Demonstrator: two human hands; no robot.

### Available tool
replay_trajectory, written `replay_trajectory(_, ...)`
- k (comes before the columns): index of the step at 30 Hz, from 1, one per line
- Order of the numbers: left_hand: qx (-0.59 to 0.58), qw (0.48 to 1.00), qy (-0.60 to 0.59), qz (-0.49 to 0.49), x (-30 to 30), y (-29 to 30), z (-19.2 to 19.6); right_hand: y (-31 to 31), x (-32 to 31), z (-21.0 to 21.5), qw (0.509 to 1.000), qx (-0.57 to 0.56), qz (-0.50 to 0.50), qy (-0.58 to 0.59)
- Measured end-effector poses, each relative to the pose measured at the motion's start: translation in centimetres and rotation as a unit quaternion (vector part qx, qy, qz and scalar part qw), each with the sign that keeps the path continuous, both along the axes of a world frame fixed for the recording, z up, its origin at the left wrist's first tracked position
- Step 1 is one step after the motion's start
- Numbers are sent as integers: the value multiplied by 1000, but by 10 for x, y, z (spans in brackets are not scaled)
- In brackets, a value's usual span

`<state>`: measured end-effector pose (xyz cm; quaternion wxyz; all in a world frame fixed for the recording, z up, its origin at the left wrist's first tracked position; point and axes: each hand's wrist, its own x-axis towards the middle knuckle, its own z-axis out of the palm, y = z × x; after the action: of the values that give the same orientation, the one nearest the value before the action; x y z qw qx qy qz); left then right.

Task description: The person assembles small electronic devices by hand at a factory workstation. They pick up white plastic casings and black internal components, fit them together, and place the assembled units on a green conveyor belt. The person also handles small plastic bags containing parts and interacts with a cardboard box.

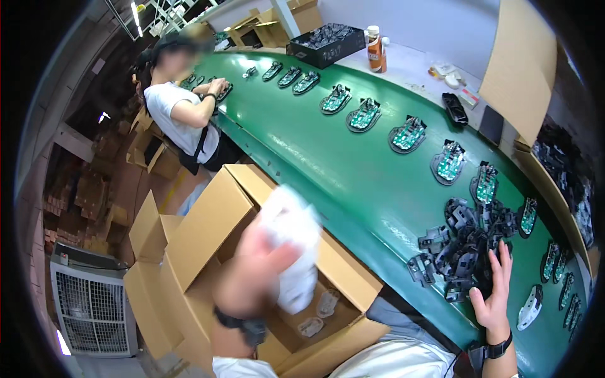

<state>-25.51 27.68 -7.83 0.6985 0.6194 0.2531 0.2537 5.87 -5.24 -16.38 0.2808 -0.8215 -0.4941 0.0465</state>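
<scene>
My left hand (252, 271), smeared by motion, grips a crumpled white plastic bag (293, 236) above an open cardboard carton (205, 230). A couple of small pale, clear-looking pieces (326, 303) lie inside the carton. On the green conveyor belt (372, 189), my right hand (496, 293) rests with fingers spread against the near right side of a heap of black plastic parts (463, 252). It does not appear to hold any of them. Just right of that hand sits a white and dark shell (530, 307).
Green circuit boards on dark oval bases (408, 133) line the belt's far side. Another person (179, 101) works at the far left. A black bin of parts (328, 44), an orange bottle (376, 50) and a tall carton flap (520, 69) border the belt. A grilled fan unit (94, 309) stands lower left.
</scene>
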Motion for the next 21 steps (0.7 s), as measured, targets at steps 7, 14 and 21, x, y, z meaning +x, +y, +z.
replay_trajectory(7,125,971,170,112,166,47,-81,3,4,3,999,30,28,25)
replay_trajectory(14,436,819,-47,371,17,33,-63,-6,2,-10,1000,-16,3,-15)
replay_trajectory(21,606,552,388,422,-146,57,-224,25,-12,13,995,14,30,-91)
